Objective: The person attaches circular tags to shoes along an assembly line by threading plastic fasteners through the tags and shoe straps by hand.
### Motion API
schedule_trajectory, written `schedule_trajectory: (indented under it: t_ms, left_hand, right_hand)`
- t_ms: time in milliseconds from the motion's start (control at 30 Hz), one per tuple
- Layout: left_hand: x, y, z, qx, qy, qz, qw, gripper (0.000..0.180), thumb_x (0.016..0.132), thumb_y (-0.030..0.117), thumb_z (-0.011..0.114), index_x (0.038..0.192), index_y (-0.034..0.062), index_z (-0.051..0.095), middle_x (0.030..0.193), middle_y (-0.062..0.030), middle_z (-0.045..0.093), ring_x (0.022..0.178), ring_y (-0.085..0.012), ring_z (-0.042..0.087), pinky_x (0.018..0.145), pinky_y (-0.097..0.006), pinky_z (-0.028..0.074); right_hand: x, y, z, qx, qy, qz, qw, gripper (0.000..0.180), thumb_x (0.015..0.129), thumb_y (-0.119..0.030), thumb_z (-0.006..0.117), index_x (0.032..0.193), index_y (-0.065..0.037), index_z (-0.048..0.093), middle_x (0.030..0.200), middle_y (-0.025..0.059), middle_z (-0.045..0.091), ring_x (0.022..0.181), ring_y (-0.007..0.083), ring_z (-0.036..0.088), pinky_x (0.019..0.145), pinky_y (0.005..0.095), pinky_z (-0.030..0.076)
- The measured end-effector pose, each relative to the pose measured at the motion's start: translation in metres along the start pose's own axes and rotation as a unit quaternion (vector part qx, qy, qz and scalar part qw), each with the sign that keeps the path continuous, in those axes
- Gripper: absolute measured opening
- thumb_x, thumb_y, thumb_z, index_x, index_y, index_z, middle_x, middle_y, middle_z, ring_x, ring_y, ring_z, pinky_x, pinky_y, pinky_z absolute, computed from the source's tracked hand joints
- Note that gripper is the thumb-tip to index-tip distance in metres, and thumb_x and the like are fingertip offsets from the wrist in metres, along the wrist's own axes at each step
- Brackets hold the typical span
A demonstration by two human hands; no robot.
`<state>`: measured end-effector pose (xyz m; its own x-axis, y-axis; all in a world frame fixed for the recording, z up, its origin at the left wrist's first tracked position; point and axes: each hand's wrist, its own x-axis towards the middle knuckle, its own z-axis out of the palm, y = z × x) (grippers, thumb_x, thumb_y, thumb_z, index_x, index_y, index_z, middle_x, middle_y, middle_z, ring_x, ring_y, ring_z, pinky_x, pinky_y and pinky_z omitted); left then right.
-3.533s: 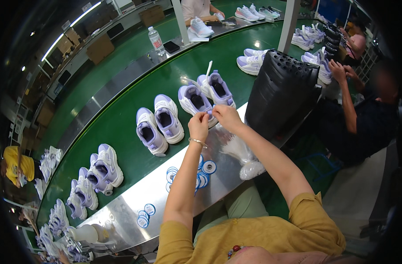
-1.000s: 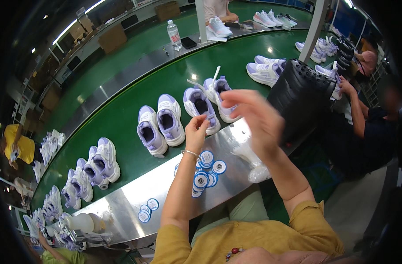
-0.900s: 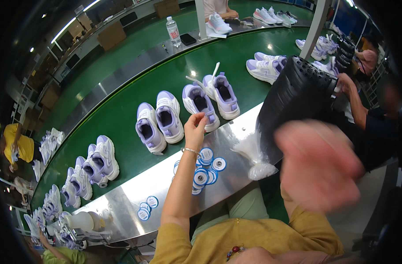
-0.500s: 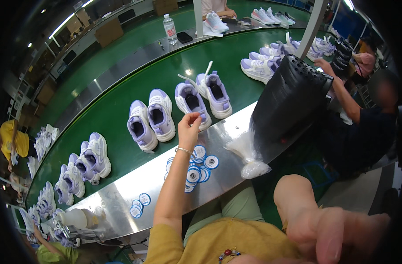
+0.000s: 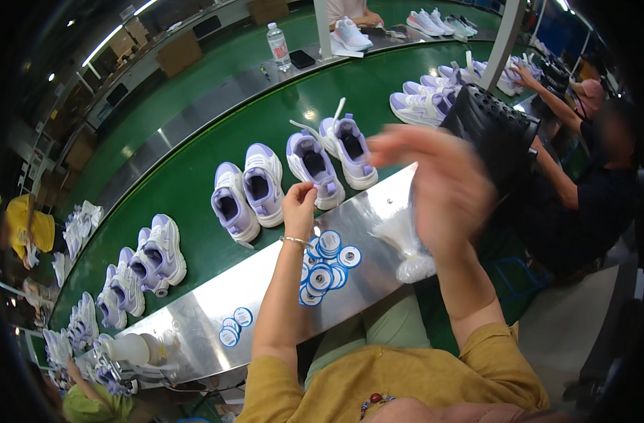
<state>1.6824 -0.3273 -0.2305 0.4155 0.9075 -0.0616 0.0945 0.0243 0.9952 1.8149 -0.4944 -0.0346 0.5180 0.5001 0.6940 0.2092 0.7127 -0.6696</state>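
Note:
My left hand (image 5: 299,209) hovers at the metal edge with thumb and fingers pinched together. It is closest to the heel of a white and lilac sneaker (image 5: 327,196); anything in the pinch is too small to make out. My right hand (image 5: 452,190) is smeared by motion in front of a black cylinder (image 5: 487,121) with holes in its top. That sneaker and its mate (image 5: 361,176) have pull tabs or laces standing up. Another lilac pair (image 5: 228,227) stands to their left. Below my left hand lie several round blue-rimmed tags (image 5: 321,276) in a loose pile.
A bundle of clear thin plastic strands (image 5: 411,268) lies on the metal ledge (image 5: 199,296). Three more round tags (image 5: 230,331) sit farther left, near a whitish roll (image 5: 128,350). More sneakers line the green belt (image 5: 195,173). A co-worker (image 5: 597,187) sits at right.
My right hand has risen from the lower right to above the ledge beside the cylinder. My left hand stays pinched near the sneaker heel. The co-worker's arm has reached toward the far shoes.

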Motion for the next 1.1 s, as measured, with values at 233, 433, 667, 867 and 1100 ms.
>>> schedule_trajectory:
  t_ms: [233,433,667,867,1100]
  left_hand:
    - [0.004,-0.015,-0.01,0.043,0.043,0.006,0.998,0.019,0.084,0.014,0.06,0.097,0.0009,0.06,0.084,-0.0014,0.061,0.073,-0.0076,0.056,0.058,-0.021,0.045]
    - [0.018,-0.031,-0.011,0.078,0.088,0.028,0.993,0.054,0.08,0.025,0.068,0.118,-0.0056,0.046,0.105,-0.0168,0.056,0.089,-0.0186,0.056,0.074,-0.025,0.046]
    - [-0.026,0.049,0.023,-0.06,-0.008,-0.006,0.998,0.099,0.072,0.024,0.075,0.138,-0.0034,0.007,0.107,-0.0169,0.054,0.092,-0.0207,0.056,0.075,-0.027,0.046]
    - [-0.075,0.039,0.031,-0.076,0.014,0.011,0.997,0.078,0.071,0.002,0.059,0.137,-0.003,0.019,0.103,-0.0134,0.055,0.088,-0.0165,0.056,0.073,-0.026,0.046]
    - [-0.105,0.015,0.034,0.045,0.008,0.114,0.992,0.078,0.07,0.0,0.054,0.139,-0.0014,0.018,0.1,-0.0094,0.058,0.084,-0.0128,0.055,0.072,-0.022,0.046]
  right_hand:
    - [-0.064,0.184,0.012,-0.43,-0.271,0.124,0.852,0.026,0.081,-0.014,0.055,0.102,0.0,0.057,0.092,0.0167,0.059,0.084,0.0335,0.058,0.069,0.041,0.046]
    - [-0.078,0.224,0.009,-0.456,-0.294,0.095,0.835,0.013,0.078,-0.014,0.059,0.081,-0.003,0.053,0.085,0.0142,0.057,0.079,0.0324,0.058,0.067,0.0415,0.048]
    - [-0.085,0.118,-0.013,-0.412,-0.264,0.004,0.872,0.013,0.079,-0.012,0.059,0.085,-0.001,0.056,0.084,0.0135,0.056,0.078,0.0326,0.055,0.069,0.0406,0.045]
    - [-0.066,0.047,-0.035,-0.365,-0.133,-0.033,0.921,0.029,0.07,-0.012,0.069,0.095,-0.002,0.058,0.084,0.0111,0.056,0.07,0.0279,0.058,0.058,0.0354,0.048]
    - [-0.067,0.039,-0.03,-0.431,-0.215,0.021,0.876,0.03,0.075,-0.011,0.064,0.105,-0.008,0.057,0.077,0.0109,0.058,0.065,0.028,0.059,0.055,0.0362,0.047]
